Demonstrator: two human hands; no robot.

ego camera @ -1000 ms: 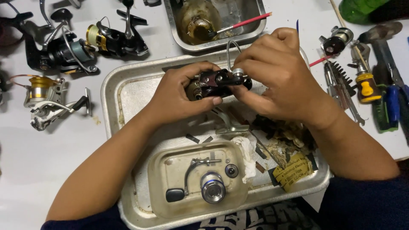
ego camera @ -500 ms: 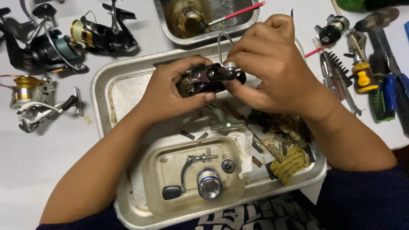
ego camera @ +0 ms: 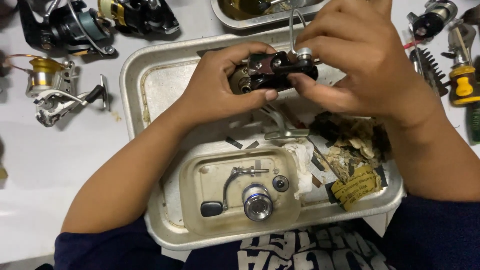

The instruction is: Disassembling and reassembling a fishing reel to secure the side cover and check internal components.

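A black fishing reel body [ego camera: 274, 71] with a wire bail arm is held between both hands above a large metal tray [ego camera: 137, 75]. My left hand [ego camera: 220, 85] grips its left side, thumb underneath. My right hand [ego camera: 357, 55] pinches its right end near the bail joint. Below them, inside the tray, lies a small shallow metal dish [ego camera: 192, 200] with a reel handle [ego camera: 230, 187], a silver-blue spool [ego camera: 258, 201] and a small round black part [ego camera: 280, 183].
Dirty tissue and paper scraps [ego camera: 350, 150] lie at the tray's right. Spinning reels [ego camera: 55, 87] [ego camera: 75, 25] sit on the white table to the left. A second metal tray [ego camera: 260, 12] is behind. A yellow-handled screwdriver [ego camera: 462, 82] and other tools lie on the right.
The view has shifted closer, so everything sits lower and larger. Both hands keep hold of the reel body, with slight finger shifts at the bail end.
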